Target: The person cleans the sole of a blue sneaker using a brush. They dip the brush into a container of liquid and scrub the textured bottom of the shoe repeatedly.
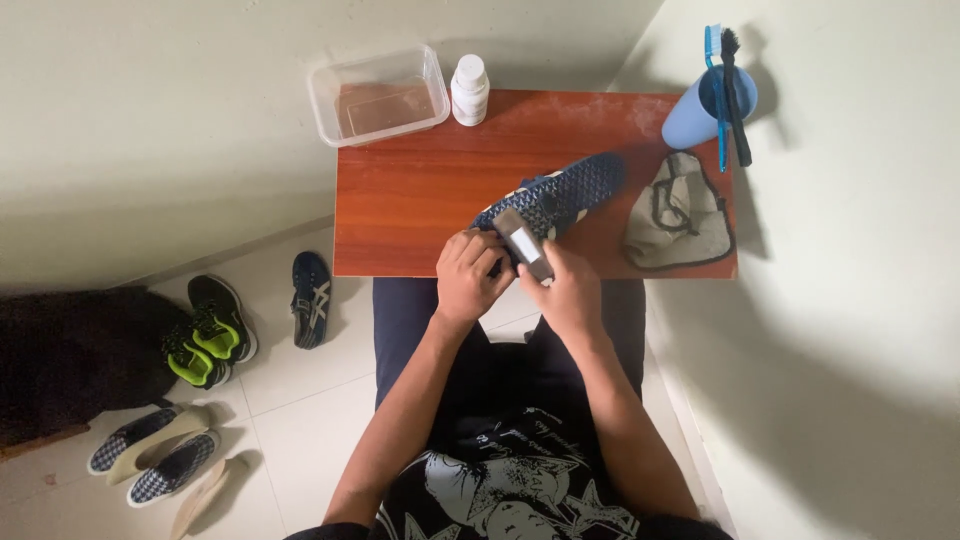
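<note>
So a dark blue patterned shoe (556,196) is being kept lying on its side near the front edge of the reddish wooden bench (410,195), toe pointing off toward the far right. Its heel end is being gripped by the left hand (470,275), fingers curled tight around it, so that grip is closed on the shoe. A grey insole (523,244) is being pinched by the right hand (568,290) right at the shoe's opening, with the grip narrow and the fingers wrapped around the lower end of it. Whether the insole's tip is actually inside the shoe can't really be told from this angle.

Other stuff being parked on the bench: a clear plastic tub (378,95) with brownish water at the far left corner, a white bottle (469,89) just beside it, a light blue cup (706,108) with brushes (728,90) sticking out at the far right, and a crumpled grey cloth (680,213) close to the shoe's toe. Down on the tiled floor (300,390), a few more pairs of shoes (215,330) are being left to the left.
</note>
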